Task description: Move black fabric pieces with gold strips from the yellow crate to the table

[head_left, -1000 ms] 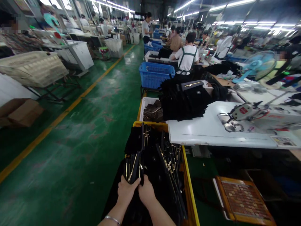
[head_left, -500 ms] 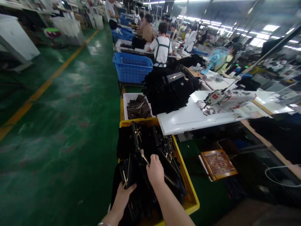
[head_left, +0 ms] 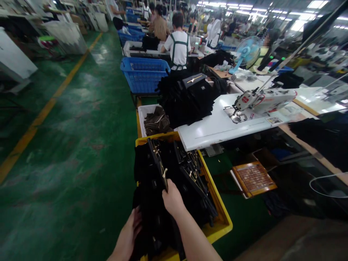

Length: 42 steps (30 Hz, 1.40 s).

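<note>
A yellow crate [head_left: 220, 214] on the floor in front of me is packed with black bag pieces [head_left: 174, 174] that carry gold metal clasps. My right hand [head_left: 172, 198] is closed on the lower end of one upright black piece with a gold clasp [head_left: 159, 167] in the middle of the crate. At the crate's near left, my left hand [head_left: 131, 229] presses against the side of the black stack, fingers wrapped around its edge.
A white sewing table [head_left: 217, 128] with a sewing machine [head_left: 261, 101] and a heap of black pieces [head_left: 187, 99] stands to the right. A white bin of brown pieces [head_left: 156, 121] and a blue basket [head_left: 144, 74] lie beyond. Seated workers fill the back; green floor stretches left.
My view has swung right and down. My right hand has slid from the stack's near end to an upright piece in the middle; my left hand has dropped lower on the stack's left side.
</note>
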### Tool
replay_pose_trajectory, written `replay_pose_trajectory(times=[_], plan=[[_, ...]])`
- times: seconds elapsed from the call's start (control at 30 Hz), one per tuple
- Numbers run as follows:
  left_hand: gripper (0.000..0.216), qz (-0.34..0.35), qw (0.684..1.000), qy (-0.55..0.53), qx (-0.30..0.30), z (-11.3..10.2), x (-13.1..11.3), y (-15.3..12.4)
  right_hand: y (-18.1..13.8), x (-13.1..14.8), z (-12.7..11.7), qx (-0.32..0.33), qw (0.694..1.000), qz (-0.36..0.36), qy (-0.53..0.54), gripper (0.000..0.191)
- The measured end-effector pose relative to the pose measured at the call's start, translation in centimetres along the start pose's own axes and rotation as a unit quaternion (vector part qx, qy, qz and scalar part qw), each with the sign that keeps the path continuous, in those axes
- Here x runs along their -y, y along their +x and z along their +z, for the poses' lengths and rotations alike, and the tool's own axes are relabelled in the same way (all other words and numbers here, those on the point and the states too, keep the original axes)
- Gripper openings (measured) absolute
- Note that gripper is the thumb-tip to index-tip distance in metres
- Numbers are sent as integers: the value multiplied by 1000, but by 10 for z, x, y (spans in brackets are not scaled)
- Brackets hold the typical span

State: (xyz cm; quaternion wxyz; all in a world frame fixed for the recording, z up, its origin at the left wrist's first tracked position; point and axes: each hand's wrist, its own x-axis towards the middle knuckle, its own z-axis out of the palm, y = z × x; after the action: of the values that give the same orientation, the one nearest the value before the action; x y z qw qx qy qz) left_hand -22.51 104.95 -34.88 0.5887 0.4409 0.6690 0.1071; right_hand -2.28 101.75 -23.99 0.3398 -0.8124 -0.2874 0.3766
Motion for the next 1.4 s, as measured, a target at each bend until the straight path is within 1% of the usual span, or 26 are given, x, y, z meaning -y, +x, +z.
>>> replay_pose_trajectory(times=[0.07,0.13,0.2,0.23,0.27,0.3,0.33,0.37,0.47,0.5,0.53,0.63,0.77,0.8,0.87,0.9,0.97,1.0,1.03,1.1,1.13,1.17,1.23,1.27,1.33,1.4], plan=[[59,36,999,-27,-1,-9,-6,5,19,-27,10,7,999,33,-9,40],[67,85,996,-8,-4,-3,-18,12,22,-53,15,13,999,51,0,56],[74,117,993,23,22,13,-31,20,10,-74,14,19,998,51,27,77],[73,121,991,34,38,22,-36,24,0,-83,12,25,998,50,43,86],[70,119,991,38,49,30,-40,27,-10,-91,9,30,997,52,58,91],[66,119,991,38,54,37,-42,30,-21,-98,5,35,995,57,69,92],[63,124,990,36,53,41,-43,31,-32,-104,1,38,994,64,75,87],[60,132,989,33,55,44,-43,31,-41,-109,-4,38,994,71,75,77],[53,160,984,23,71,47,-37,27,-64,-121,-24,19,995,89,45,23],[52,167,983,20,78,47,-35,25,-69,-124,-33,7,995,94,29,9],[51,172,981,16,84,48,-33,24,-74,-126,-43,-5,995,98,12,4],[47,178,980,2,91,53,-29,22,-86,-132,-72,-38,992,111,-37,8],[52,164,983,-21,84,55,-20,14,-100,-140,-107,-46,982,142,-116,33],[54,166,981,-23,94,53,-17,10,-104,-141,-118,-47,977,155,-142,33],[60,182,975,-3,129,51,-9,1,-113,-140,-144,-60,961,186,-193,24],[66,189,970,19,151,51,-5,-3,-118,-137,-159,-74,954,199,-213,19],[78,195,960,64,190,52,2,-9,-124,-121,-187,-103,949,196,-227,16],[83,196,956,76,204,53,4,-10,-123,-109,-198,-108,958,166,-206,18],[86,196,954,76,213,54,6,-11,-119,-94,-204,-95,975,118,-165,20],[87,195,954,46,225,56,5,-14,-98,-64,-200,-28,996,27,-84,29],[87,185,955,24,230,55,3,-15,-81,-51,-189,10,997,8,-79,35],[85,165,958,2,233,54,0,-17,-62,-41,-174,47,992,15,-115,39],[79,118,967,-38,223,50,-8,-23,-20,-34,-138,33,986,36,-161,41],[74,99,970,-58,212,47,-14,-26,0,-37,-119,12,982,54,-183,52],[69,72,973,-91,198,43,-27,-31,32,-53,-89,-30,968,106,-227,87],[70,53,974,-104,195,43,-41,-32,50,-75,-71,-63,952,148,-260,107]])
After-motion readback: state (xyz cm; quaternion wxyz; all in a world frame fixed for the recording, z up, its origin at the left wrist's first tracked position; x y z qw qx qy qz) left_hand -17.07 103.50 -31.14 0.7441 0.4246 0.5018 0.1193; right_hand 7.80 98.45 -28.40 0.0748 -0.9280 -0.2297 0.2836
